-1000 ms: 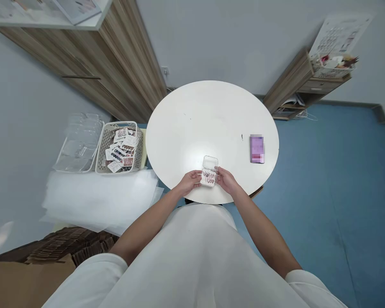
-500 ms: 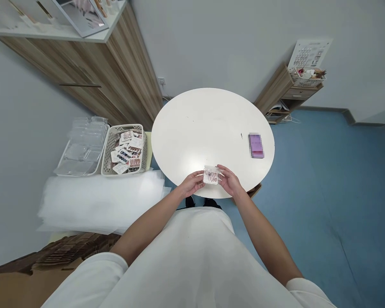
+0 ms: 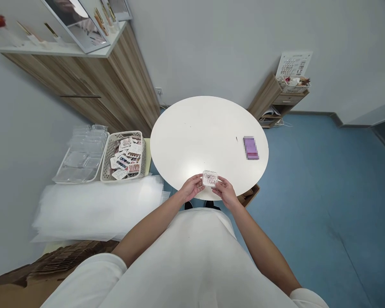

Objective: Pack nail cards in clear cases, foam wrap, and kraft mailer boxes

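Observation:
Between my two hands is a small clear plastic box of press-on nails (image 3: 210, 178), held over the near edge of the white oval table (image 3: 199, 137). Rows of pinkish nails show inside it. My left hand (image 3: 191, 188) grips its left side, fingers on the edge. On the other side, my right hand (image 3: 225, 191) holds the right edge, with the thumb and fingers at the lower right corner. The lid looks lowered onto the box.
Left of the table stand a white basket (image 3: 104, 164) of nail cards and a tray of clear plastic boxes (image 3: 80, 160). White plastic sheets (image 3: 99, 209) lie nearer me. A pixelated purple item (image 3: 250, 148) rests on the table's right. Wooden cabinets (image 3: 83, 81) stand behind.
The box's lid, raised at the back earlier, now lies down over the nails. My right hand has moved lower along the box's right side. The whole view has shifted slightly.

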Demonstrator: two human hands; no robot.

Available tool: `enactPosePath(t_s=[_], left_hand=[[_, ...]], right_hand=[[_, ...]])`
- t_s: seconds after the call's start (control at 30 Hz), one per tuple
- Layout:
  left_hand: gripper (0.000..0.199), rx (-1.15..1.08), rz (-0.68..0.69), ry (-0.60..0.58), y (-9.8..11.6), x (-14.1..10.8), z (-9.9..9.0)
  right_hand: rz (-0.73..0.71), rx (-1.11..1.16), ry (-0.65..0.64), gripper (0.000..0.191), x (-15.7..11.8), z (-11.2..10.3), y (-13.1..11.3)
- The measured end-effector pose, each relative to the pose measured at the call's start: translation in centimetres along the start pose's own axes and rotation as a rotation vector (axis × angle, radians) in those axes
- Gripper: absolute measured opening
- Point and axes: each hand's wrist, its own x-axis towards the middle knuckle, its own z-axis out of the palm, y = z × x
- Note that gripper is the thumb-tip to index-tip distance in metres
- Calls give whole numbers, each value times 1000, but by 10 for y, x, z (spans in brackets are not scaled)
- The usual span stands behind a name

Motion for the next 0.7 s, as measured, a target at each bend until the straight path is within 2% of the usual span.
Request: enactPosePath(t_s=[0.17,0.23,0.4,0.53,0.6,0.7], left_hand=[[46,304,38,61,0,-1,14],[46,399,69,65,-3,0,20],[33,402,170,108,-12,10,31],[31,401,192,151,-21,17,39],[34,425,209,204,-26,19,42],[45,470,274,350,-31,16,43]], right_hand=[[-72,-44,9,42,4,-9,-16],[-95,-68,4,42,6,-12,-22],[-136,-152,20,44,17,-20,-27],[-131,-199,16,45,28,-29,-24],[-131,-216,12,45,32,-32,-20],[-131,-229,2,43,37,-32,-14]])
